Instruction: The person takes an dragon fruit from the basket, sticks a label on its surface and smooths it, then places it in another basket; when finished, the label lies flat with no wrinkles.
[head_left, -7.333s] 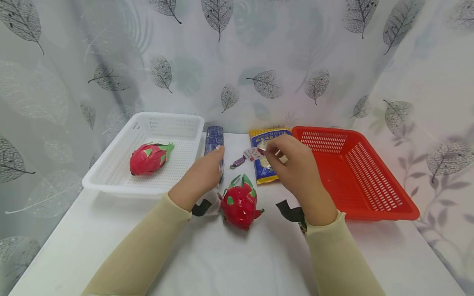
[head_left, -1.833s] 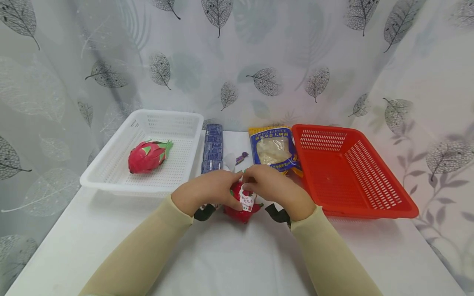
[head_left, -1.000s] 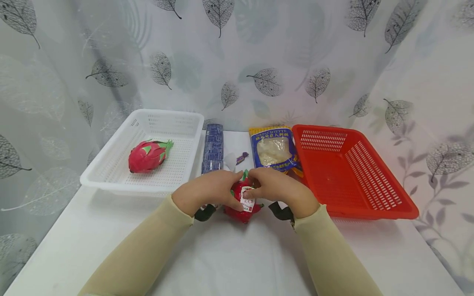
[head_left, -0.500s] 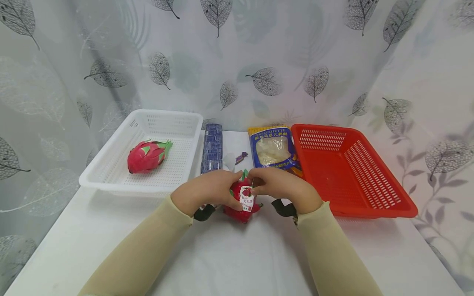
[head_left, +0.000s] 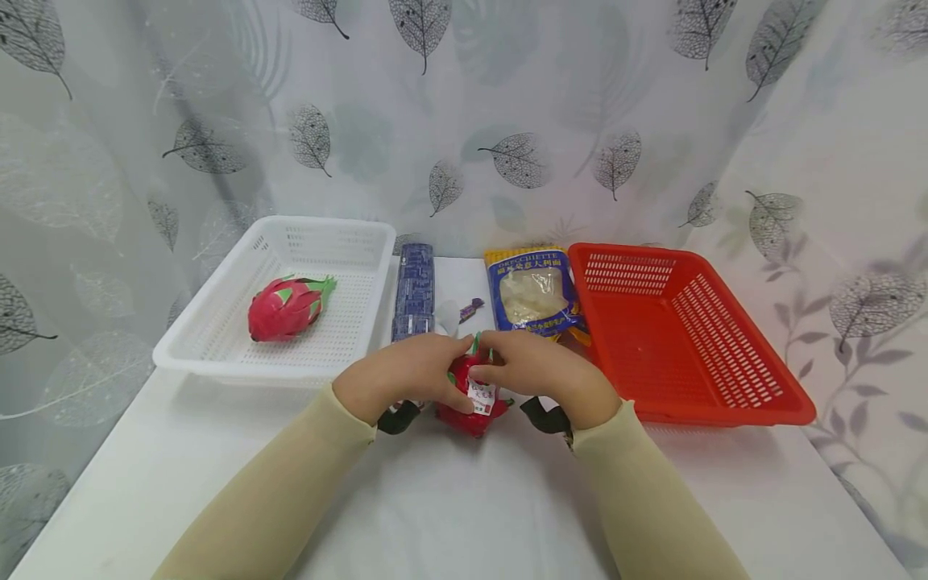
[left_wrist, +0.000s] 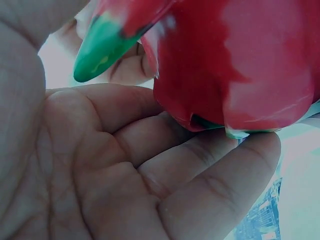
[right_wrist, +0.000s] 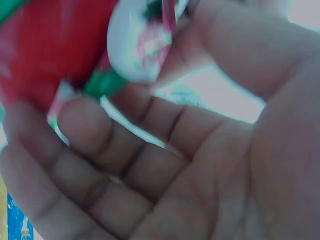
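A glossy red dragon fruit (head_left: 464, 422) with green tips sits on the table in front of me, a white printed label (head_left: 481, 399) on its upper side. My left hand (head_left: 403, 372) grips it from the left, thumb on the near side; in the left wrist view its fingers reach under the fruit (left_wrist: 225, 65). From the right, my right hand (head_left: 553, 369) curls over the fruit, its thumb pressing on the label's upper part. Blurred in the right wrist view, the label (right_wrist: 131, 45) lies close to the thumb, and the fingers touch the fruit's far side.
On the left stands a white basket (head_left: 196, 366) with another dragon fruit (head_left: 284, 309) in it. Behind my hands are a long blue pack (head_left: 416, 282), a small purple-wrapped candy (head_left: 471, 309) and a blue-yellow orecchiette bag (head_left: 532, 288). A red basket (head_left: 725, 416) stands right.
At first the right hand held the label over the orecchiette bag; now the label is on the dragon fruit. Since half a second ago, the right thumb has moved left onto it. The left hand stays put.
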A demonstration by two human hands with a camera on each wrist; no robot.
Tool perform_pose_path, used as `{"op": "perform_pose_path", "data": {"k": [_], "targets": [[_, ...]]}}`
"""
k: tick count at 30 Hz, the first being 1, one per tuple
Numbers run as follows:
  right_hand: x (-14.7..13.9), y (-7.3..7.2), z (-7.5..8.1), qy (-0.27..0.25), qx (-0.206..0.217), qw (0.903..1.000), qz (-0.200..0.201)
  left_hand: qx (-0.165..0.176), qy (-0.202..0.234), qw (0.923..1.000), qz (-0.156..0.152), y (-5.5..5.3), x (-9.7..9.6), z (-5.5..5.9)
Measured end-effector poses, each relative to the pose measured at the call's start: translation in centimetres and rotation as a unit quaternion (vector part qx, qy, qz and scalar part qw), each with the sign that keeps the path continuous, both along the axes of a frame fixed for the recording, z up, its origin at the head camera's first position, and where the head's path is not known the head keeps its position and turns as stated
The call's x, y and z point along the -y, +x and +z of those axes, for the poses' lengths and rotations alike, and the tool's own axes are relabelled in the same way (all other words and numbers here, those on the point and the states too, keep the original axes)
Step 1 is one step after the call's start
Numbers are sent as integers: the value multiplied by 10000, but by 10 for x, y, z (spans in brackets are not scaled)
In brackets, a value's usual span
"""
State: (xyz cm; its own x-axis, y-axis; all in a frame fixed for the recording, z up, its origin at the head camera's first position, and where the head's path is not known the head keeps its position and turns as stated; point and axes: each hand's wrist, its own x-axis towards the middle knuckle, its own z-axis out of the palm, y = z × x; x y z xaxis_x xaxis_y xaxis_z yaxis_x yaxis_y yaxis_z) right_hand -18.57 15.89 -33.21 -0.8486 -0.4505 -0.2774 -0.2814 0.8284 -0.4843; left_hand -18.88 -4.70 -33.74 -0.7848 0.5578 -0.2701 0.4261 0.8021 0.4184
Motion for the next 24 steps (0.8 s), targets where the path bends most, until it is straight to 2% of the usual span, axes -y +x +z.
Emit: {"op": "perform_pose_path", "data": {"k": [8, 16, 24], "targets": [[6, 1, -4, 75, -164, 9998, -111, -18, 2, 10000, -66, -1, -1, -1], [-6, -4, -4, -184, 158, 9997, 47, 67, 26, 10000, 44, 0, 0, -1], [-11, -5, -3, -51, 165, 9998, 140, 70, 45, 9999, 60, 0, 0, -1]]}}
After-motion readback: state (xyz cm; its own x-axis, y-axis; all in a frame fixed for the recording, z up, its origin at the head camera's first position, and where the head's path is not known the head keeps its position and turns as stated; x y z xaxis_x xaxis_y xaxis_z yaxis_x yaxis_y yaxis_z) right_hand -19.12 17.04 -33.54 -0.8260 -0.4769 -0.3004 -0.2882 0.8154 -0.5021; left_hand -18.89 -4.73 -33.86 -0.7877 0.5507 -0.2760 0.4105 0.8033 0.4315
